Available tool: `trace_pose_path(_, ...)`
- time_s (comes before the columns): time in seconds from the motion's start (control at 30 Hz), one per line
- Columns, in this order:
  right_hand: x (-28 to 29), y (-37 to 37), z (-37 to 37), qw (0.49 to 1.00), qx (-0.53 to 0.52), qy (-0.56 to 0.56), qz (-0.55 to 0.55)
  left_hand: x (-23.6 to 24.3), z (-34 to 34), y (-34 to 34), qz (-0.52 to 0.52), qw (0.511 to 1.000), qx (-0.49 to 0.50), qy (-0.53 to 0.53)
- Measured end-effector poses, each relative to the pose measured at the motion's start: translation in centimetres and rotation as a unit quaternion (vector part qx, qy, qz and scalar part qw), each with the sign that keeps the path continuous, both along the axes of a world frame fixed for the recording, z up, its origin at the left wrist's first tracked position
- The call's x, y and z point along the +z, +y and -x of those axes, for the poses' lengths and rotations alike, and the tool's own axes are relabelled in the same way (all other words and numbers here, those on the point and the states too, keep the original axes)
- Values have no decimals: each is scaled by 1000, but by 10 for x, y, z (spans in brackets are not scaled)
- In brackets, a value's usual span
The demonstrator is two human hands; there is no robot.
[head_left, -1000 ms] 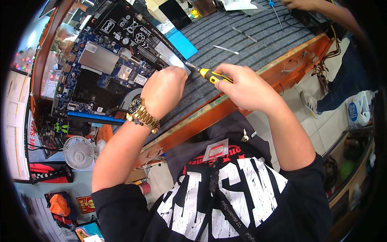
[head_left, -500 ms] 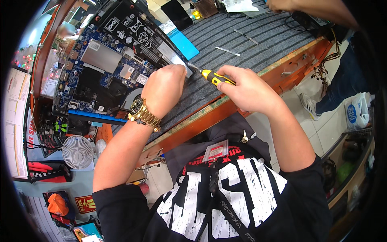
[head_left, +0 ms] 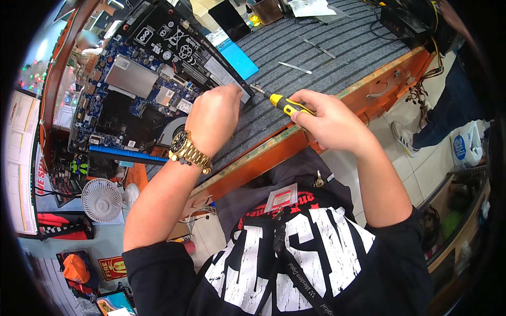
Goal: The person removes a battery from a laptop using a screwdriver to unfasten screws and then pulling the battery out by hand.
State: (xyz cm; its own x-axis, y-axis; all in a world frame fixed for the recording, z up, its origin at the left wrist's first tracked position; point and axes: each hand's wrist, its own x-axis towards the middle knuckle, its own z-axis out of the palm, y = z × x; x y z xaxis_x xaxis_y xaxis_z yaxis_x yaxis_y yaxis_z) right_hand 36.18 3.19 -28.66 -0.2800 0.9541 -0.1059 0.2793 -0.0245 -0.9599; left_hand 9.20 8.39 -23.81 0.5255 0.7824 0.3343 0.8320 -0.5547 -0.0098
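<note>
An opened laptop [head_left: 132, 76] with a blue circuit board [head_left: 108, 58], a black battery [head_left: 171, 39] and a round fan stands tilted at the left of the bench. My left hand [head_left: 215, 113], with a gold watch [head_left: 184, 147] on its wrist, is closed at the laptop's near right edge; its fingertips are hidden from view. In my right hand [head_left: 332, 121] is a yellow and black screwdriver [head_left: 287, 104]. Its metal shaft points up and left toward the laptop's right corner, and the tip is close to that edge.
Two thin metal tools [head_left: 295, 67] lie on the grey striped mat [head_left: 284, 39]. Beyond the laptop are a blue pad [head_left: 240, 58] and a dark flat panel [head_left: 229, 20]. A black box with cables [head_left: 406, 23] sits at the far right. A white fan [head_left: 101, 200] stands at the left.
My right hand and the screwdriver have shifted slightly right and down, away from the laptop's edge. Another person's arm at the upper right has drawn back. My left hand has barely moved.
</note>
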Motion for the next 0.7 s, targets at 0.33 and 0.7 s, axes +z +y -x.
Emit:
trace_pose_path(0.33,-19,45,-8,925,-97,-312,-195,-5,4,-3,8,1000,-12,8)
trace_pose_path(0.7,-39,91,51,852,-150,-299,-404,-6,8,-10,25,999,15,42)
